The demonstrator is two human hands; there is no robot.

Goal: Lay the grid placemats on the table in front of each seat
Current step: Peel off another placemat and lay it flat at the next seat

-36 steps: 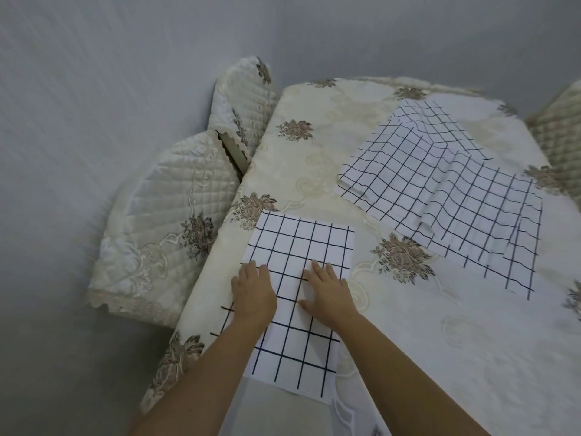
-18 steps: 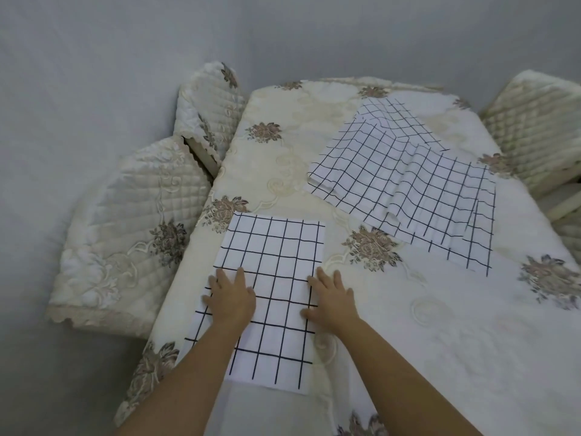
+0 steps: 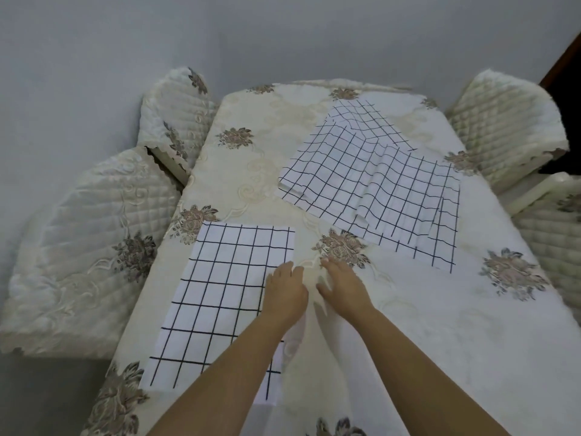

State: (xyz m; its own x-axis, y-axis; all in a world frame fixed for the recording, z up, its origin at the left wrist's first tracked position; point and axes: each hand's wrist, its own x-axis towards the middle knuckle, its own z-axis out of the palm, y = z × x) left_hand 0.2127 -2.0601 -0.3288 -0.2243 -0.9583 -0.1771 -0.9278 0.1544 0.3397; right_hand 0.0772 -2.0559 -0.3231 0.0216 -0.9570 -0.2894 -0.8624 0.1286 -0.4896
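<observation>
The table (image 3: 408, 325) is carrying a grid placemat (image 3: 226, 294) flat, its long axis running along the left edge. The left hand (image 3: 284, 294) is lying spread over its right edge, the right hand (image 3: 344, 286) spread alongside.

No readable text, labels, brands, numbers or signs anywhere.

From my end the tablecloth (image 3: 440, 341) reads as cream woven cloth with a faint satin sheen, and its brown flower motifs look raised and rougher, like embroidery. The grid placemat (image 3: 226, 294) at the table's near left edge looks like thin matt white fabric lying smooth, while the stacked placemats (image 3: 361, 174) toward the far right corner show soft ripples in the same matt cloth. I see the chair covers (image 3: 88, 247) as quilted, padded cream fabric with a slight gloss, and the wall (image 3: 283, 33) as matt grey.
</observation>
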